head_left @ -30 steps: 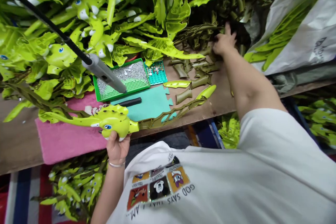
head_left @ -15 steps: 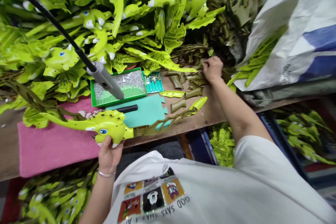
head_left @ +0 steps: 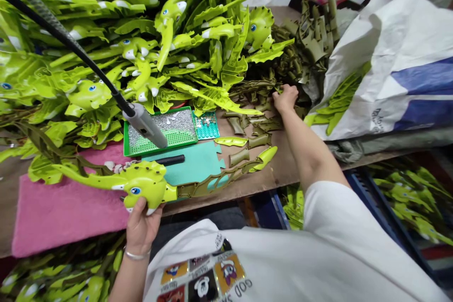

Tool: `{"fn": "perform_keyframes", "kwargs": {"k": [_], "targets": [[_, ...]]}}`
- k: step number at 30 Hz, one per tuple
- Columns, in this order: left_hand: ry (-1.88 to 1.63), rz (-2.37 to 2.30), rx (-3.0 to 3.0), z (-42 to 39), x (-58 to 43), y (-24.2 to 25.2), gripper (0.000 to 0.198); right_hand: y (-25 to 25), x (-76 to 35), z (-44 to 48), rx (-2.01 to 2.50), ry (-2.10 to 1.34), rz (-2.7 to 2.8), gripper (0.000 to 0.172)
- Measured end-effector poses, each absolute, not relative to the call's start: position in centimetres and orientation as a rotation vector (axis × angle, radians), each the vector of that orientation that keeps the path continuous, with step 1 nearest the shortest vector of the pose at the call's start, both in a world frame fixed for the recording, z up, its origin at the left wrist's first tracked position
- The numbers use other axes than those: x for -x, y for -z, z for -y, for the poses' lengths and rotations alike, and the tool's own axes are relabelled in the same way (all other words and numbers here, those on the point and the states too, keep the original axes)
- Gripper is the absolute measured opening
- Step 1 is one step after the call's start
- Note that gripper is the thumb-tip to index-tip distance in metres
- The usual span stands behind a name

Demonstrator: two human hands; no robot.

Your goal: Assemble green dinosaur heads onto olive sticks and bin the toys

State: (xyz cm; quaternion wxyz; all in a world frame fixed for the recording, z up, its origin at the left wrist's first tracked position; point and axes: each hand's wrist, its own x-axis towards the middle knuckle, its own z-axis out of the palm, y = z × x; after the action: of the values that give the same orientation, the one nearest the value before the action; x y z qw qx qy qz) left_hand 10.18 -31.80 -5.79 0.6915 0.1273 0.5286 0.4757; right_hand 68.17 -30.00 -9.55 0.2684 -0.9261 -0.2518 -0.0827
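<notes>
My left hand [head_left: 144,226] grips the green dinosaur head [head_left: 143,185] from below, thumb on its front, over the table's front edge. A long green piece runs left from the head, and an olive lattice piece [head_left: 203,188] extends right from its neck. My right hand [head_left: 286,99] is bent over the heap of olive parts [head_left: 279,63] at the back right, fingers closed around something I cannot make out; a bit of green shows by the fingertips. Between the hands lie loose olive pieces [head_left: 239,157] and a yellow-green shell [head_left: 264,158].
A green tray of small screws [head_left: 161,128] and a teal tray [head_left: 206,125] stand mid-table under a grey-handled tool [head_left: 146,125]. Green parts [head_left: 141,47] pile up behind. Nearby are a pink cloth [head_left: 71,212], a teal mat [head_left: 198,158] and a white sack [head_left: 385,56].
The camera view has shifted, showing more at the back right. My left hand still holds the dinosaur head, and my right hand stays at the olive heap with its fingers slightly shifted.
</notes>
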Motion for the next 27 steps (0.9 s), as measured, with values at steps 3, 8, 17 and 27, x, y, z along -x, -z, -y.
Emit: {"fn": "perform_keyframes", "kwargs": {"k": [3,8,17,27], "targets": [[-1.052,-1.198,-0.278,31.4,-10.0,5.6,0.037,8.8,-66.5,32.1,2.53,0.249,0.712,0.041],[-1.037,-1.151,-0.328,31.3,-9.6,6.1,0.037,7.6,-63.3,35.5,2.535,0.281,0.784,0.028],[-1.038,-1.058,-0.403,31.9,-8.7,7.3,0.05,6.6,-54.0,41.9,2.167,0.471,0.89,0.015],[-1.04,-1.06,-0.535,33.0,-9.4,6.8,0.062,6.7,-49.3,43.1,2.059,-0.034,1.556,0.038]]}}
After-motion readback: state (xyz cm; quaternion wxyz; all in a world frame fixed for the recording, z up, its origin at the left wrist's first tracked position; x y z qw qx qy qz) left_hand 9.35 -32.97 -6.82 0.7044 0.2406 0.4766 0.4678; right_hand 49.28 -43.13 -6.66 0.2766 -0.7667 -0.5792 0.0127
